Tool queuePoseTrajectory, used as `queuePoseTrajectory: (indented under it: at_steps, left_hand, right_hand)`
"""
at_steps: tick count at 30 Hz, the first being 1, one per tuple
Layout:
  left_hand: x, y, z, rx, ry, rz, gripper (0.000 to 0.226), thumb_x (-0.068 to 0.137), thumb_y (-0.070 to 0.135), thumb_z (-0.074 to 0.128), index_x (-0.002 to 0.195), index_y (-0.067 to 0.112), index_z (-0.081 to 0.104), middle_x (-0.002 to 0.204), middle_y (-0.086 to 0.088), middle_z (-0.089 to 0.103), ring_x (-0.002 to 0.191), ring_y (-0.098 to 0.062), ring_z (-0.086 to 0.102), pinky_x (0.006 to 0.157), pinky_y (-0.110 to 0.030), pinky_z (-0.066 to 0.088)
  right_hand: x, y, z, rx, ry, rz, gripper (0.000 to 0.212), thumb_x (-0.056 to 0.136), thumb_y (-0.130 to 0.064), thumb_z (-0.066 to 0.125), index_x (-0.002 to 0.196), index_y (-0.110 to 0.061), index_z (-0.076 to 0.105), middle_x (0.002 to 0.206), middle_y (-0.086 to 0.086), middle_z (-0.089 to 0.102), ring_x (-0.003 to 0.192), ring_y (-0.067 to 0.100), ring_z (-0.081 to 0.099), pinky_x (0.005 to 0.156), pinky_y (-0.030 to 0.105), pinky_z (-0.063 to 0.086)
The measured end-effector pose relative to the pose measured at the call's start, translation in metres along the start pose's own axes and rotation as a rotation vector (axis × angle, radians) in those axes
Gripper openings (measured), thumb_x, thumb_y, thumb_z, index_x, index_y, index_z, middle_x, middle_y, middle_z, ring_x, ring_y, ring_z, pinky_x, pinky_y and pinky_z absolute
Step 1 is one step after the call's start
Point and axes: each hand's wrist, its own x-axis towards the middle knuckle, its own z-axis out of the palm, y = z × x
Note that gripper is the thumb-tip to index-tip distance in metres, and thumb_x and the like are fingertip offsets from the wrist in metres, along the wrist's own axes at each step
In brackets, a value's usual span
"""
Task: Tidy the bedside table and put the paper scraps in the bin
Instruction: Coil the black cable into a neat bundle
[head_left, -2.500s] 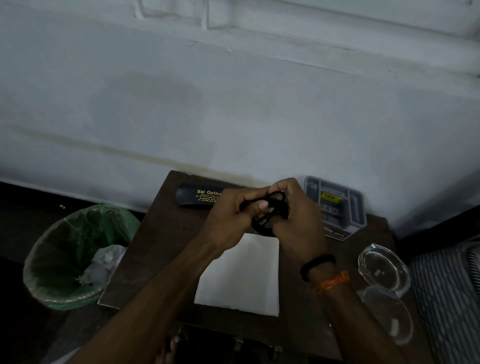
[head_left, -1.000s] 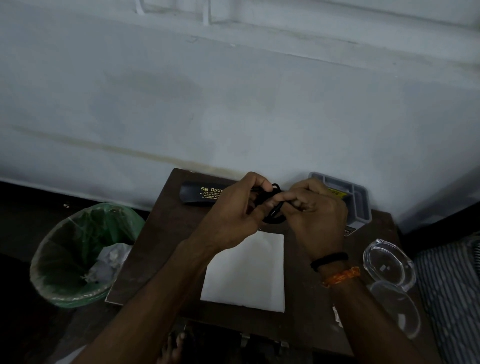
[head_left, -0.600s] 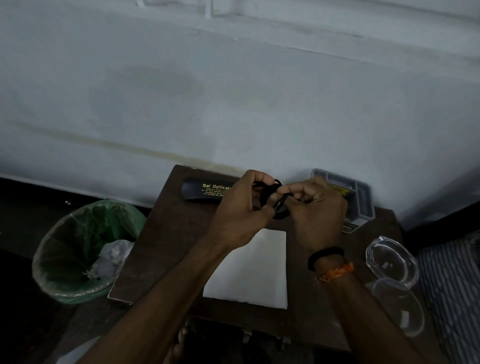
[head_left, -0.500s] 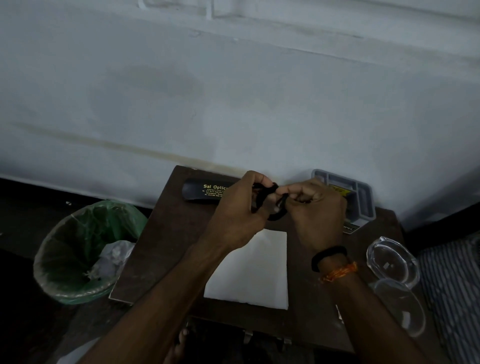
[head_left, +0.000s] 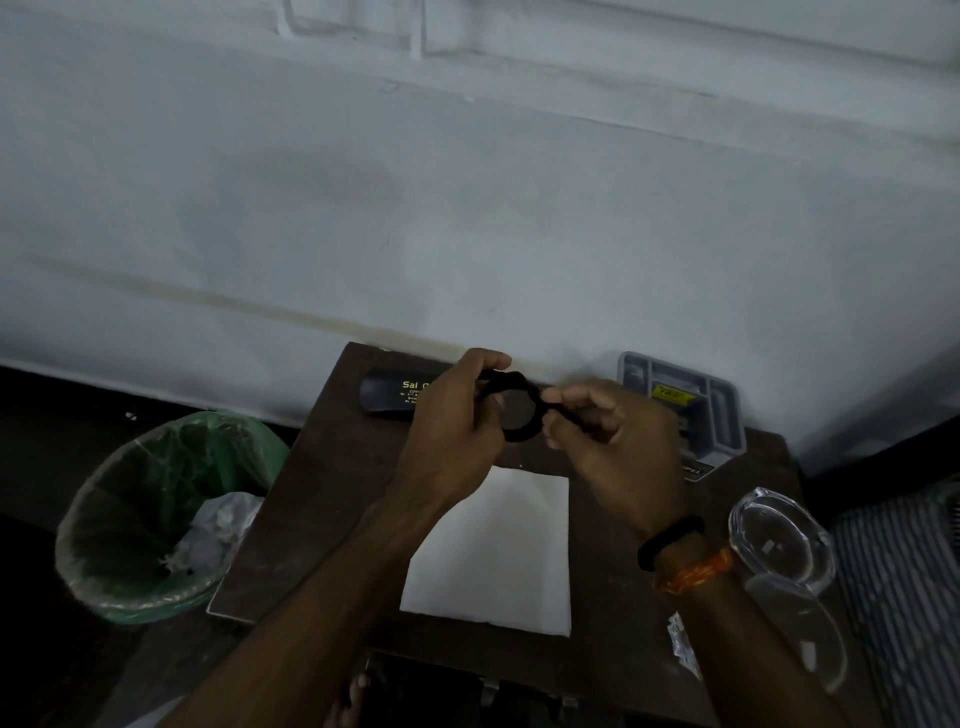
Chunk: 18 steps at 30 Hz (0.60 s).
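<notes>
Two hands hold a black ring-shaped object above the back edge of a dark wooden bench. The left hand grips its left side, and the right hand pinches its right side. A white paper sheet lies flat at the bench's middle. A green-lined bin stands on the floor beside the bench's left edge, with crumpled paper scraps inside.
</notes>
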Motion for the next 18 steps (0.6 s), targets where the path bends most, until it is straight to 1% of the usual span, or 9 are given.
queuePoseTrajectory:
  at_steps: [2,4,7,9,11,13,15,16,18]
  left_hand:
    - [0.0,0.002,0.0,0.031,0.018,0.015,0.037,0.092,0.002,0.057,0.127,0.012,0.059,0.12,0.001,0.067,0.112,-0.01,0.062,0.097,-0.027,0.053]
    - [-0.001,0.003,-0.001,0.05,0.039,0.03,0.036,0.093,0.004,0.057,0.128,0.011,0.06,0.121,-0.001,0.067,0.112,-0.01,0.062,0.099,-0.03,0.052]
    - [-0.002,0.004,0.001,0.033,0.057,0.008,0.035,0.093,0.005,0.06,0.127,0.011,0.062,0.121,-0.001,0.068,0.112,-0.011,0.062,0.099,-0.032,0.053]
    - [0.0,0.005,0.002,-0.04,0.056,-0.045,0.033,0.091,0.005,0.063,0.123,0.011,0.065,0.117,0.0,0.069,0.11,-0.011,0.064,0.098,-0.035,0.054]
    - [0.002,0.007,0.004,-0.178,0.051,-0.127,0.029,0.088,0.0,0.065,0.115,0.01,0.068,0.111,-0.002,0.072,0.106,-0.015,0.067,0.096,-0.04,0.055]
    - [0.002,0.009,0.004,-0.319,0.037,-0.203,0.027,0.087,-0.005,0.064,0.11,0.007,0.069,0.105,-0.008,0.073,0.102,-0.023,0.069,0.095,-0.047,0.055]
    - [0.001,0.01,0.005,-0.407,0.003,-0.245,0.026,0.088,-0.008,0.061,0.109,0.003,0.069,0.103,-0.013,0.073,0.101,-0.03,0.068,0.096,-0.052,0.053]
    - [0.0,0.01,0.004,-0.446,-0.019,-0.263,0.025,0.089,-0.009,0.059,0.109,0.001,0.068,0.102,-0.014,0.073,0.1,-0.03,0.069,0.096,-0.054,0.053]
    - [0.0,0.012,0.005,-0.494,-0.055,-0.292,0.023,0.092,-0.006,0.055,0.109,0.002,0.067,0.096,-0.009,0.073,0.091,-0.02,0.071,0.095,-0.053,0.053]
  right_hand:
    - [-0.003,0.0,0.001,-0.091,-0.014,-0.072,0.018,0.079,-0.016,0.075,0.097,-0.022,0.075,0.09,-0.011,0.071,0.079,0.002,0.07,0.072,0.023,0.059]
    - [-0.005,0.0,0.002,-0.137,-0.018,-0.102,0.014,0.08,-0.021,0.076,0.095,-0.021,0.076,0.088,-0.011,0.07,0.077,0.001,0.069,0.071,0.02,0.058]
    - [-0.005,0.001,0.006,-0.097,0.012,0.004,0.013,0.078,-0.02,0.078,0.091,-0.023,0.075,0.085,-0.012,0.071,0.077,0.0,0.069,0.071,0.026,0.06]
    - [-0.003,0.003,0.007,-0.013,0.036,0.13,0.018,0.075,-0.019,0.08,0.09,-0.026,0.071,0.083,-0.01,0.071,0.077,0.005,0.069,0.069,0.034,0.062]
    - [0.002,0.006,0.005,0.065,-0.003,0.266,0.032,0.075,-0.02,0.081,0.102,-0.027,0.066,0.092,-0.006,0.071,0.086,0.012,0.069,0.072,0.04,0.061]
    - [0.006,0.008,0.001,0.166,-0.103,0.367,0.041,0.082,-0.018,0.076,0.119,-0.025,0.06,0.109,0.0,0.071,0.098,0.015,0.068,0.077,0.038,0.06]
    - [0.006,0.007,0.0,0.337,-0.22,0.421,0.037,0.091,-0.01,0.065,0.125,-0.022,0.059,0.116,0.002,0.071,0.103,0.015,0.068,0.076,0.031,0.059]
    - [0.006,0.006,-0.001,0.407,-0.262,0.42,0.033,0.093,-0.007,0.06,0.124,-0.021,0.061,0.113,0.001,0.072,0.104,0.014,0.068,0.076,0.03,0.059]
    - [0.005,0.006,-0.001,0.483,-0.286,0.386,0.03,0.094,-0.002,0.055,0.121,-0.015,0.063,0.108,0.003,0.074,0.101,0.015,0.069,0.076,0.033,0.055]
